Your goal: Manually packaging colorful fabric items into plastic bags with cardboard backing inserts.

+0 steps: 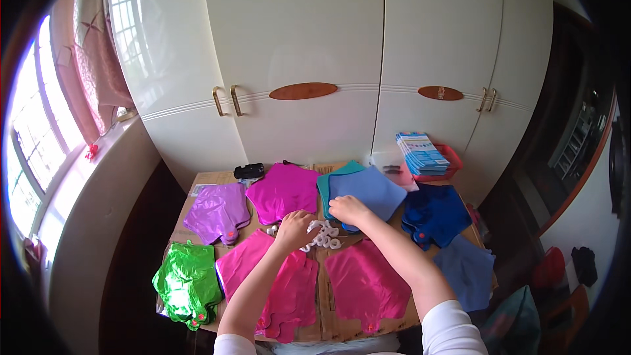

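Note:
Both my arms reach over a cardboard-covered table. My left hand is closed beside a small pile of white coiled pieces; one white piece shows at its fingertips, its kind unclear. Farther right, my right hand is closed over the near left edge of a light blue foil balloon. Anything within its fingers is hidden. A teal foil balloon lies partly under the light blue one. Flat magenta foil lies just beyond my left hand, and pink foil lies below my right forearm.
Purple foil, shiny green foil, dark blue foil and grey-blue foil lie around the table. A black object sits at the back left. Stacked booklets rest in a red basket before the white wardrobe.

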Motion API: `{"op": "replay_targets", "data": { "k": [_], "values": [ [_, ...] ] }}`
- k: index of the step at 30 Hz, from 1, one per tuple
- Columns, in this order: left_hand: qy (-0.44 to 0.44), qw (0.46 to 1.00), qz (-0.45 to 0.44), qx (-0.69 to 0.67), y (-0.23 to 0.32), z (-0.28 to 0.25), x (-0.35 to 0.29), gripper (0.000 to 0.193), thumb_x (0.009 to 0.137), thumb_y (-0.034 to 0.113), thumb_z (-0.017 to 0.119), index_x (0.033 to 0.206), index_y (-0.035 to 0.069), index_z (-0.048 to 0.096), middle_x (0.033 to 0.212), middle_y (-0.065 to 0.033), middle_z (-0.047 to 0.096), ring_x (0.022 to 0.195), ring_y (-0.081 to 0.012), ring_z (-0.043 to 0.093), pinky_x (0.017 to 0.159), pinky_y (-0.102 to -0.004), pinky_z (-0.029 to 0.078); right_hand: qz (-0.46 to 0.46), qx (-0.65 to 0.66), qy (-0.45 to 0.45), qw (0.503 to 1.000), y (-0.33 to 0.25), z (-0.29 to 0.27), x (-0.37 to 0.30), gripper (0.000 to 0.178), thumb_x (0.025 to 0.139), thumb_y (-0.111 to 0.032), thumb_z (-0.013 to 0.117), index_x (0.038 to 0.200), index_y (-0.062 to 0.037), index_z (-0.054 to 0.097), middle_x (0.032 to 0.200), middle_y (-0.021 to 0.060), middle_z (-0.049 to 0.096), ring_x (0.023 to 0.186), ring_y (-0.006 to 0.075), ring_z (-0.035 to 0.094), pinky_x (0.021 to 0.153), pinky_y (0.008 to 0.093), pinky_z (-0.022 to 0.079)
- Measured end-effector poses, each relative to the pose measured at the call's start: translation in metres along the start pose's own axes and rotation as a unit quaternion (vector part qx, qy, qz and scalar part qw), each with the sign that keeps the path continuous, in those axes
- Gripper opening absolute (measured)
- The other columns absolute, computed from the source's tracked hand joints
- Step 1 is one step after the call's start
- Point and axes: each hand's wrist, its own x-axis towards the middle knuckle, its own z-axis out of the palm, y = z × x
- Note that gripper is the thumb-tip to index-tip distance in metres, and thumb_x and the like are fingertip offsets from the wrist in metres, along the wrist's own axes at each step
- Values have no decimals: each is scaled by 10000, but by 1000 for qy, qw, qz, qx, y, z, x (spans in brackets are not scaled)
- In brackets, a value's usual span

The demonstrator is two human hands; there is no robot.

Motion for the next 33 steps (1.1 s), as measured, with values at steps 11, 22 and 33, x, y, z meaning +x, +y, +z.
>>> {"op": "replay_targets", "data": {
  "k": [11,22,33],
  "values": [
    [-3,1000,11,-13,-10,21,10,303,766,268,644,989,64,632,1016,-114,619,998,-303,576,874,-417,441,138,91,57,985,-9,26,-4,135,728,-201,612,704,-80,667,768,109,647,749,295,643,695,407,522],
    [-56,998,-14,-34,6,40,35,534,870,465,519,1197,44,544,1184,-177,563,1149,-325,508,996,-422,362,362,438,92,818,9,16,-16,190,705,-236,759,759,-64,700,648,62,660,587,124,602,568,285,464],
    [-163,986,-37,22,12,40,42,650,881,608,394,1226,78,546,1312,-151,494,1225,-284,460,1042,-495,281,448,695,266,496,74,9,-34,130,823,-145,656,858,-19,656,769,36,638,690,119,571,635,285,455]
  ]
}}
